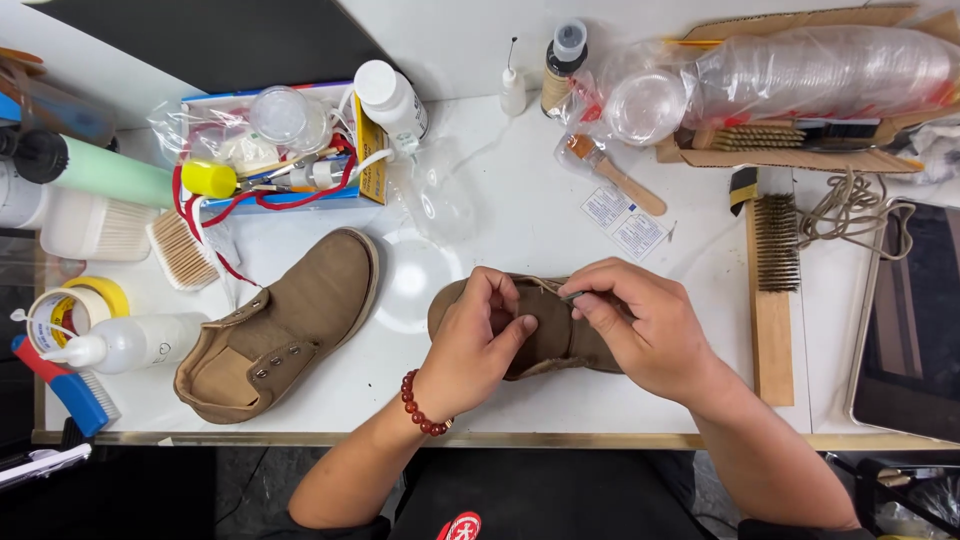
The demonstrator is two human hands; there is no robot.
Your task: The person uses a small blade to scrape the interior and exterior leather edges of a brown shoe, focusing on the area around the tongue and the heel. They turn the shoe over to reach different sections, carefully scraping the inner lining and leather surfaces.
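While both hands worked at the near middle of the white table (520, 200), a brown suede shoe (555, 340) lay on its side beneath them, its toe pointing toward the person's right. The left hand (475, 345), which wore a red bead bracelet (418, 405) at the wrist, was closed over the shoe's opening, fingers curled onto the upper and thumb pressed against the suede. The right hand (645, 335) covered the shoe's far part; its thumb and forefinger were pinched together on a thin metal tool (572, 296), whose kind could not be told, with the tip resting at the shoe's upper edge. A second brown shoe (280, 330), unlaced, sat upright to the left, well apart from the hands. Between the two shoes lay a clear plastic lid (415, 280). A wooden-backed wire brush (772, 290) lay to the right of the hands, beside a coil of cord (850, 210). At the left edge were a roll of yellow tape (75, 305), a clear squeeze bottle (130, 342) and a blue brush (65, 385). Small bottles (392, 100) stood along the far side.
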